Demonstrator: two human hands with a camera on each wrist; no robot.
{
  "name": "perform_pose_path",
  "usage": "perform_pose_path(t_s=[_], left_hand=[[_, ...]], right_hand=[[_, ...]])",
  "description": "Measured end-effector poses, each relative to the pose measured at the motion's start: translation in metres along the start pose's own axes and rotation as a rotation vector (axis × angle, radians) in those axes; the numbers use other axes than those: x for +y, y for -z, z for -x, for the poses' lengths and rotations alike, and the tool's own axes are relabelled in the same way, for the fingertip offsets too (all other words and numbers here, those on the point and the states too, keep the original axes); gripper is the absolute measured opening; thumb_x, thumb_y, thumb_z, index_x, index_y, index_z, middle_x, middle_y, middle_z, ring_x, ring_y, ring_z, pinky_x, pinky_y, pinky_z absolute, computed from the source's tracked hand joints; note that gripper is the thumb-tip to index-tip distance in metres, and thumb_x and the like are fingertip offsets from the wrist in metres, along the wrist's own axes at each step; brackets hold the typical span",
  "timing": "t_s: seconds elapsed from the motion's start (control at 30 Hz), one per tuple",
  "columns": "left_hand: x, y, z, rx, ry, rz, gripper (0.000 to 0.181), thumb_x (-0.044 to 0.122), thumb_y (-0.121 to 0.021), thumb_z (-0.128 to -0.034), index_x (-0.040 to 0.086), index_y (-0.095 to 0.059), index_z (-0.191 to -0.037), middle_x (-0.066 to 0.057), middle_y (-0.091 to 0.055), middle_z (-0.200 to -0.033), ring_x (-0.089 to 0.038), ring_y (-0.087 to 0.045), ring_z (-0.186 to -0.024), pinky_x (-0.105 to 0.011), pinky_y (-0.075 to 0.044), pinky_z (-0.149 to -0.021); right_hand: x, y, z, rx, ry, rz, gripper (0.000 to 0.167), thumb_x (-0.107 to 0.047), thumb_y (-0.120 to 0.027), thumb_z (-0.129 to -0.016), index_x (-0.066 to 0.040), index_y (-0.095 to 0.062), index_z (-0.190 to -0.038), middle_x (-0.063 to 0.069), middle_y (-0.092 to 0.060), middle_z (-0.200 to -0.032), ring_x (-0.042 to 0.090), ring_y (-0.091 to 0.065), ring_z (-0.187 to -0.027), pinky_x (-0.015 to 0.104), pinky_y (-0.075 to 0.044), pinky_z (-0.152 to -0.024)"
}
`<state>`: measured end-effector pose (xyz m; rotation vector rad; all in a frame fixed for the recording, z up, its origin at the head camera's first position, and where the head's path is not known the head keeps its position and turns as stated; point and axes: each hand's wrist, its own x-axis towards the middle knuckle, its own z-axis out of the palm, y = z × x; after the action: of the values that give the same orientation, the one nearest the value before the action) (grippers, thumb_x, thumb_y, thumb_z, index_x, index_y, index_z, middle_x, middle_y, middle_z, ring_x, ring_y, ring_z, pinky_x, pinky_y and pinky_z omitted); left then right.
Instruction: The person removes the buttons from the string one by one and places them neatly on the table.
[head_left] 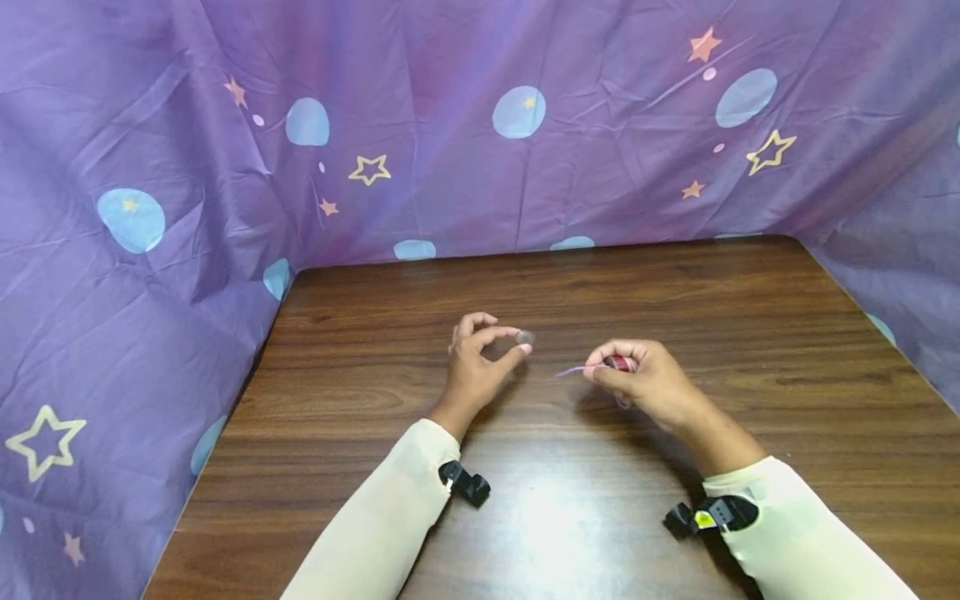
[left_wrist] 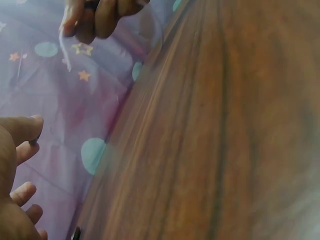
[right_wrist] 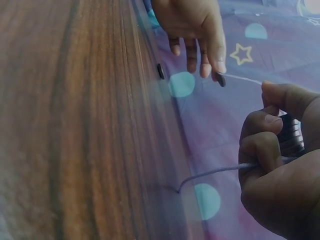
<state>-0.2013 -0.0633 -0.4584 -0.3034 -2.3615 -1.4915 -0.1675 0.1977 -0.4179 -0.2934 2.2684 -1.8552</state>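
My left hand point(head_left: 474, 367) pinches a small dark round disc point(head_left: 524, 337) between thumb and forefinger, its other fingers spread apart. To its right, my right hand point(head_left: 656, 379) pinches a thin light purple string point(head_left: 572, 370), whose free end sticks out toward the left hand. In the head view the string's end stays short of the disc. Curled fingers of the right hand also hold a dark and reddish ridged bundle point(right_wrist: 291, 135), mostly hidden in the palm; its kind is unclear. More string point(right_wrist: 210, 172) hangs below that hand in the right wrist view.
Both hands are above a brown wood-grain table point(head_left: 360, 433). Purple cloth point(head_left: 450, 92) with stars and blue spots hangs behind it and at the sides. A small black object point(right_wrist: 160, 71), kind unclear, shows near the table edge in the right wrist view.
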Motion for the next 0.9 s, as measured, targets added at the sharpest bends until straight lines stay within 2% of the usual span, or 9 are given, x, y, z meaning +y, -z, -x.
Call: perform_pose_path(t_s=[0.2,0.37,0.6,0.77,0.9], left_hand=[[-0.007,0.006,-0.007,0.005,0.071,-0.019,0.029,0.031,-0.092,-0.0867,0.016,-0.086,-0.111,-0.014,-0.057,-0.15,-0.036,-0.041,-0.147,-0.064,-0.025,-0.122],[-0.013,0.01,-0.011,0.026,0.119,-0.042,0.028,0.032,-0.093,-0.086,0.018,-0.086,-0.109,-0.013,-0.054,-0.157,-0.037,-0.037,-0.152,-0.066,-0.023,-0.125],[-0.021,0.01,-0.018,0.008,0.17,-0.035,0.028,0.033,-0.093,-0.086,0.018,-0.087,-0.109,-0.012,-0.05,-0.163,-0.037,-0.032,-0.157,-0.063,-0.023,-0.128],[-0.026,0.008,-0.021,0.004,0.21,-0.027,0.028,0.033,-0.094,-0.0858,0.019,-0.087,-0.109,-0.012,-0.048,-0.165,-0.038,-0.032,-0.158,-0.062,-0.024,-0.129],[-0.026,0.007,-0.023,-0.018,0.231,-0.038,0.029,0.034,-0.093,-0.0864,0.019,-0.087,-0.11,-0.01,-0.047,-0.167,-0.038,-0.029,-0.16,-0.064,-0.019,-0.13]], right_hand=[[0.0,0.001,-0.001,-0.01,-0.003,-0.009,0.015,-0.004,-0.075,-0.098,0.009,-0.071,-0.105,-0.009,-0.055,-0.062,0.006,-0.049,-0.054,0.024,-0.045,-0.049],[0.0,0.001,-0.001,-0.021,-0.005,-0.007,0.019,-0.004,-0.074,-0.099,0.013,-0.069,-0.107,-0.009,-0.056,-0.063,0.006,-0.05,-0.055,0.024,-0.045,-0.05],[-0.001,0.001,0.0,-0.013,-0.011,-0.004,0.019,-0.004,-0.074,-0.099,0.012,-0.069,-0.106,-0.009,-0.056,-0.062,0.006,-0.05,-0.055,0.024,-0.046,-0.05],[0.0,0.001,0.001,-0.024,-0.018,-0.002,0.011,-0.004,-0.073,-0.099,0.006,-0.072,-0.104,-0.009,-0.056,-0.063,0.005,-0.05,-0.056,0.023,-0.046,-0.05],[-0.001,0.001,0.0,-0.03,-0.019,-0.008,0.004,-0.002,-0.073,-0.099,0.0,-0.073,-0.102,-0.008,-0.057,-0.063,0.006,-0.051,-0.056,0.024,-0.047,-0.051]])
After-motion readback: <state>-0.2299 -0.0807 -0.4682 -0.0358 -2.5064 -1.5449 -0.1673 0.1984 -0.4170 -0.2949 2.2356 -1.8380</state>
